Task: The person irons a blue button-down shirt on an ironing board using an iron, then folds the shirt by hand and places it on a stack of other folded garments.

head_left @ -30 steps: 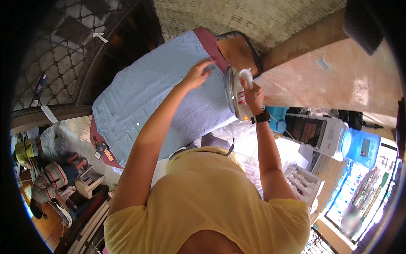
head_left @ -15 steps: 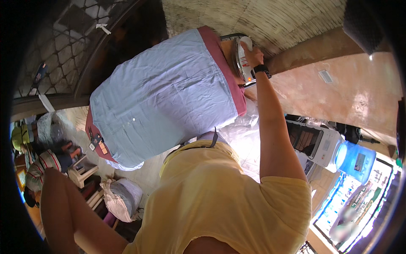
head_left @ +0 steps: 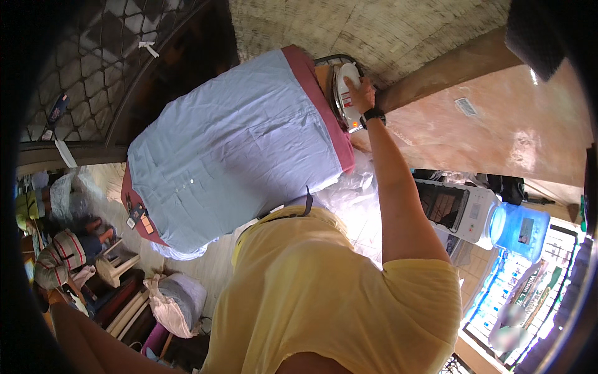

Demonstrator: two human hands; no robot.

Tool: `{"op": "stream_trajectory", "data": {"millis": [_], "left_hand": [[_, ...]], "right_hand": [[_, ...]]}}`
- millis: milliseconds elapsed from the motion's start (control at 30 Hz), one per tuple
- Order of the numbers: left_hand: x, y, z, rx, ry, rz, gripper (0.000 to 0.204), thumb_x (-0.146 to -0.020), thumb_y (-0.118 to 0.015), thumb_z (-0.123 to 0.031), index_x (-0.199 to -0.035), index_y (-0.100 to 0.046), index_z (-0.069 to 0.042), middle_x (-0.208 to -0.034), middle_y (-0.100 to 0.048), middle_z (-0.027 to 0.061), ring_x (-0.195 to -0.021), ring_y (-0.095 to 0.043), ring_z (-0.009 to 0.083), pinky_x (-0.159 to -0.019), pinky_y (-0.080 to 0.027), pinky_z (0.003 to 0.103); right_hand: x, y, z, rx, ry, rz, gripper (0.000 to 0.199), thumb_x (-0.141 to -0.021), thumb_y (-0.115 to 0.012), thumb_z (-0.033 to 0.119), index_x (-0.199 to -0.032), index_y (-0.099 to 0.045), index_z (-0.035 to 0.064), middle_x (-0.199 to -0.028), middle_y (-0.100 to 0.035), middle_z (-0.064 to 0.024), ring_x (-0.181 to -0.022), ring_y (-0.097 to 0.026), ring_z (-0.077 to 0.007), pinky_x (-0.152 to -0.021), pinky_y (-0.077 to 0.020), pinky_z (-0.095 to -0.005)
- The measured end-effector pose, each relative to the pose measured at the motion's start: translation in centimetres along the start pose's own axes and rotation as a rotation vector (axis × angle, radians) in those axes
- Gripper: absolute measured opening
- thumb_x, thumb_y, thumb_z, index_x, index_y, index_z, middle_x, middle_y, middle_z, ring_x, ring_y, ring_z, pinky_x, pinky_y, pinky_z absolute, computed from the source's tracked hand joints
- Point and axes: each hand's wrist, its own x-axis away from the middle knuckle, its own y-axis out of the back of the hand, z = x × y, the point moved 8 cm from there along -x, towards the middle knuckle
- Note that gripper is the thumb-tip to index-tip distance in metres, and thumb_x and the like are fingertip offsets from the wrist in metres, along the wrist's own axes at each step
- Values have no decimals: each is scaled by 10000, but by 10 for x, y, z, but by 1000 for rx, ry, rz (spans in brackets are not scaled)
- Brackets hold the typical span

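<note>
A pale blue shirt-like cloth [head_left: 230, 143] with a row of small buttons lies spread over a maroon-covered ironing board [head_left: 305, 71]. At the board's right end, a white clothes iron [head_left: 346, 100] with a shiny metal edge and a lit orange light rests on the end stand. My right hand [head_left: 363, 98], with a dark watch at the wrist, is on the iron. Its thumb lies on the white body and the other fingers curl behind, partly hidden. My left arm bends out at the lower left, its hand out of view.
Small dark tags [head_left: 135, 212] lie on the board's left end. A wooden stool [head_left: 118, 268], a stuffed bag [head_left: 177, 302] and a seated person [head_left: 59, 258] are at left. A water dispenser [head_left: 464, 212] with a blue bottle [head_left: 522, 232] stands right; a metal grille door [head_left: 87, 81] is far left.
My right hand sits a little lower on the iron, and more of the iron's rounded white top shows. My left arm has dropped lower in the picture. The whole view has shifted slightly.
</note>
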Motion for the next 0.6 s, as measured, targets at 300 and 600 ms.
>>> {"op": "stream_trajectory", "data": {"millis": [300, 600], "left_hand": [[15, 0, 3, 91, -11, -38, 439, -885, -673, -157, -1294, -557, -47, -1367, -497, 112, -1299, -411, 277, -1104, -327, 402], [15, -2, -14, 41, -1, -24, 445, -881, -676, -165, -1296, -561, -52, -1386, -477, 106, -1320, -380, 283, -1114, -312, 409]], "right_hand": [[3, 61, 53, 182, 207, -234, 804, -881, -621, 588, -1364, -424, -24, -1401, -438, -242, -1307, -424, -358, -1083, -334, -405], [136, 392, 249, -946, 839, -167, 449, -991, -516, 374, -1272, -533, 24, -1274, -543, -144, -1154, -511, -264, -970, -410, -356]]}}
